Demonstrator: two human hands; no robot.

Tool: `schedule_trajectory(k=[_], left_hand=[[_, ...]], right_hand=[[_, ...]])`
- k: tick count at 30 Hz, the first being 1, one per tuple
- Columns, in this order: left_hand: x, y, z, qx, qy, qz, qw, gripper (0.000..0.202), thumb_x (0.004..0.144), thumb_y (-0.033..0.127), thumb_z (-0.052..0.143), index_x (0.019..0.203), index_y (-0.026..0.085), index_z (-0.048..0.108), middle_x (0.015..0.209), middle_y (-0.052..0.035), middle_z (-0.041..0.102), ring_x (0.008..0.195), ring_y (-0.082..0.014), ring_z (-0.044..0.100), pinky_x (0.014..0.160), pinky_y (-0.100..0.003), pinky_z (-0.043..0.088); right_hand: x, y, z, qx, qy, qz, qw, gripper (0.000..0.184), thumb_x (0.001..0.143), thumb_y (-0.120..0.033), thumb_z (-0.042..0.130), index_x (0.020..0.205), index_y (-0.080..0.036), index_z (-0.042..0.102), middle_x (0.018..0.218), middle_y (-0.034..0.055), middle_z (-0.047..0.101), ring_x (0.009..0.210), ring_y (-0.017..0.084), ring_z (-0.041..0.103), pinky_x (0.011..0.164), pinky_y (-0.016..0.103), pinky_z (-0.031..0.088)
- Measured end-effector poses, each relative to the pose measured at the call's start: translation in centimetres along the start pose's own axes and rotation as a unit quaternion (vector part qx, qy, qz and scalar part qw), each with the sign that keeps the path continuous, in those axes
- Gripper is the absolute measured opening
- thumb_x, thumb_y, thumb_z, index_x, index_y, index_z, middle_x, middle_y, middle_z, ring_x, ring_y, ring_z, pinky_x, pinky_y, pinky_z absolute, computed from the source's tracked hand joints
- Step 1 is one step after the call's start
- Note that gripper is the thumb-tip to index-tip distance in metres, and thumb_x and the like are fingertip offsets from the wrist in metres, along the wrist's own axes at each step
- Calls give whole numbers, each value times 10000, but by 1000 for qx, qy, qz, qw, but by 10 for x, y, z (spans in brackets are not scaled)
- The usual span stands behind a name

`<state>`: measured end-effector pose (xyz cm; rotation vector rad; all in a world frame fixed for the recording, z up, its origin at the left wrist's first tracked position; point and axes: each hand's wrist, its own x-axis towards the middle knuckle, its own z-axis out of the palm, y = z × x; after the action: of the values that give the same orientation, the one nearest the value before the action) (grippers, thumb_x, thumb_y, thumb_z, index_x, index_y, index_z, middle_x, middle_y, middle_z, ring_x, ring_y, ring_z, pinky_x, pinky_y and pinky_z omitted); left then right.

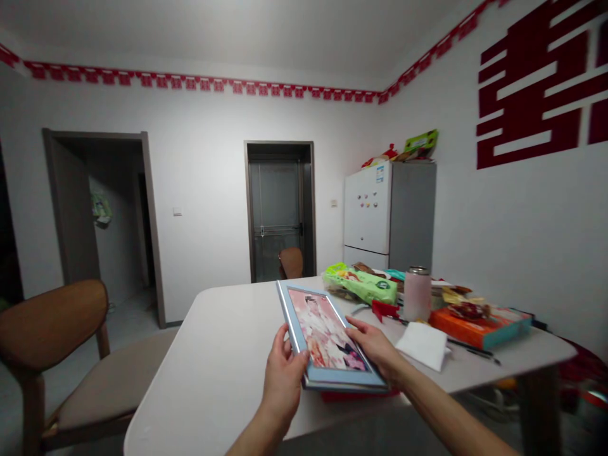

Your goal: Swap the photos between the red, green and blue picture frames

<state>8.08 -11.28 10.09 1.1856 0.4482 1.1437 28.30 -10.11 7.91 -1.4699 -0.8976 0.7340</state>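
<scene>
At the near side of the white bench [209,361], I held a light blue photo album [327,329] over the top. My left hand [280,377] had its fingers bent round the left side, thumb on top. My right hand [380,351] had its fingers closed on the right side, some hidden from me. A pink cup [417,297], white paper [422,345] and an orange box [456,328] sat to the right.
</scene>
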Motion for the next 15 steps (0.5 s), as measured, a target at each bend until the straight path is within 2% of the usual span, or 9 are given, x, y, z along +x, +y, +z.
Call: schedule_trajectory(k=[3,7,10,15], left_hand=[[30,-40,3,91,45,-31,994,591,676,156,531,1212,119,285,1139,-131,509,983,-189,521,783,-236,427],[57,-80,1,155,56,-46,985,526,651,98,524,1158,120,386,1072,-101,564,966,-183,530,799,-235,407],[62,-92,-3,205,55,-53,976,489,625,112,551,1102,155,455,1039,-66,589,990,-200,510,839,-254,370],[54,-96,-13,259,49,-63,963,393,668,189,516,1058,158,489,1046,-61,583,990,-211,500,846,-267,346]], right_hand=[[26,5,-24,-80,19,-1,997,406,608,-164,544,1011,-127,572,614,25,658,523,132,585,495,210,434],[42,19,-36,-135,35,-9,990,304,559,-171,556,847,-146,652,645,39,670,581,163,597,536,223,419],[49,27,-39,-172,39,-9,984,261,545,-196,559,778,-151,668,678,60,673,644,187,600,575,237,408],[49,32,-47,-213,15,13,977,217,567,-304,553,662,-150,671,645,74,667,646,200,589,564,249,395]])
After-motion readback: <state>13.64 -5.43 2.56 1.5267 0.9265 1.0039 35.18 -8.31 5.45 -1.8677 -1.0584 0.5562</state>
